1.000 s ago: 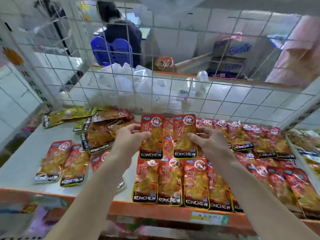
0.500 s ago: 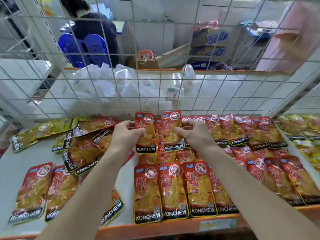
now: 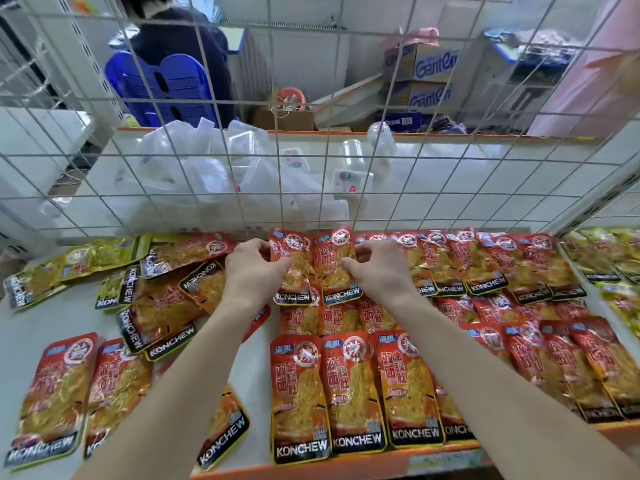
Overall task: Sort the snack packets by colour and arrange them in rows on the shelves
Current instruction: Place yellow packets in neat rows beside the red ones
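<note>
- White shelf: bare surface on the left; wire mesh panel closes the back edge.
- Front row of red packets reaches the orange lip.
- Left hand: fingers curled, pinching the left red packet.
- Right hand: likewise pinching the adjoining red packet.
- Both held packets sit side by side in the back row, near the mesh.

the red snack packets are glossy, crinkled foil-like plastic. the shelf is smooth, matt white. the wire grid looks like white-coated metal. cardboard boxes sit behind.
</note>
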